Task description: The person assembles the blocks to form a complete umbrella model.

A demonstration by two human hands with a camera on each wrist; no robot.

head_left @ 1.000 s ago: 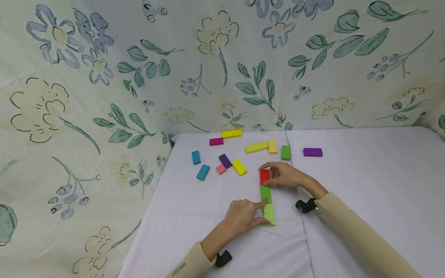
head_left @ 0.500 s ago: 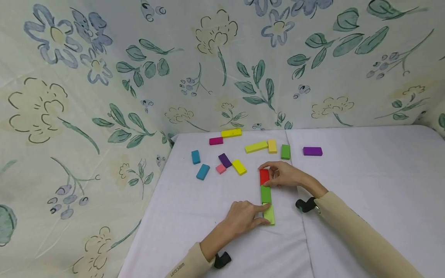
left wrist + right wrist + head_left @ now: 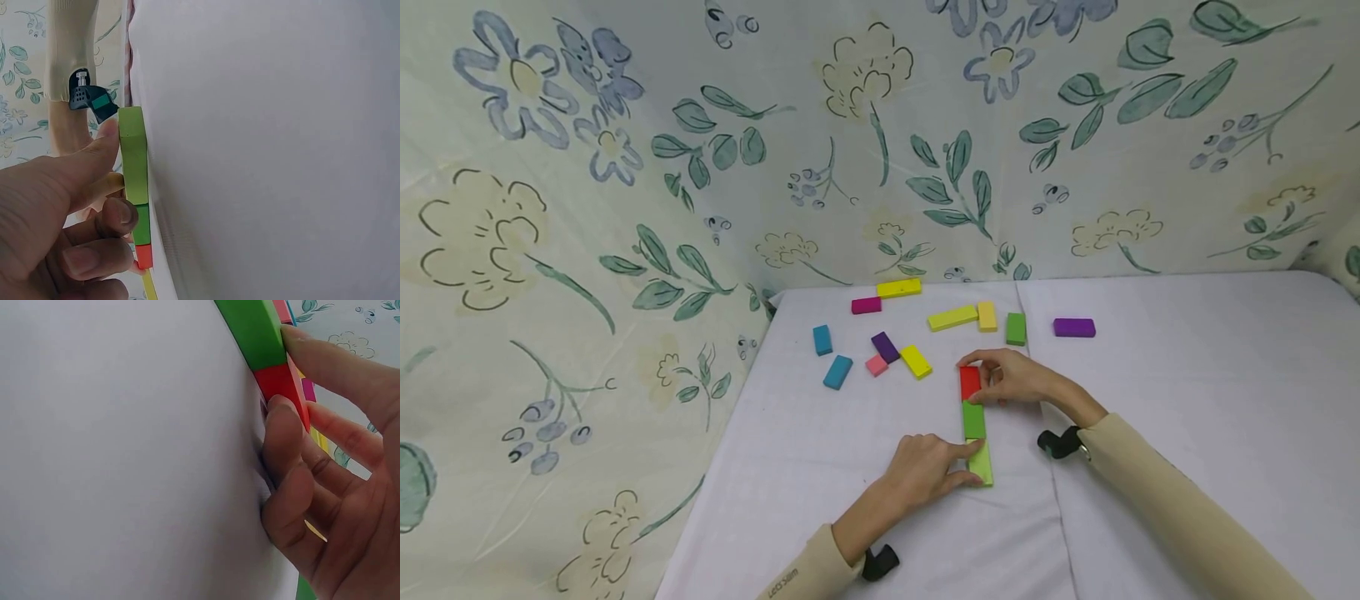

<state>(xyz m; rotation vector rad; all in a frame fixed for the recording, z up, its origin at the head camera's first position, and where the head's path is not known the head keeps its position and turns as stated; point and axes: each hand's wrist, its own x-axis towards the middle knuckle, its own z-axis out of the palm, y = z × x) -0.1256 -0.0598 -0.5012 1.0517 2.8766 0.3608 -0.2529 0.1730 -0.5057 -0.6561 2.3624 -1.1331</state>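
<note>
Three blocks lie end to end in a row on the white cloth. The red block (image 3: 970, 382) is at the far end, the green block (image 3: 973, 420) in the middle and the light green block (image 3: 981, 463) nearest. My right hand (image 3: 1017, 377) holds the red block between thumb and fingers; in the right wrist view its thumb lies near the join with the green block (image 3: 256, 334). My left hand (image 3: 921, 471) holds the light green block, thumb toward its near end and index finger by its far end. The left wrist view shows that thumb on the light green block (image 3: 133, 156).
Loose blocks lie beyond the hands: blue blocks (image 3: 838, 372), a dark purple block (image 3: 885, 347), a pink block (image 3: 877, 365), a yellow block (image 3: 916, 362), a magenta block (image 3: 867, 306) and a second green block (image 3: 1016, 329). A purple block (image 3: 1074, 327) lies right. Floral fabric (image 3: 850, 167) hangs behind.
My left index fingertip has shifted slightly toward me, from the green block to the far end of the light green one. The right hand and the row of blocks look unmoved.
</note>
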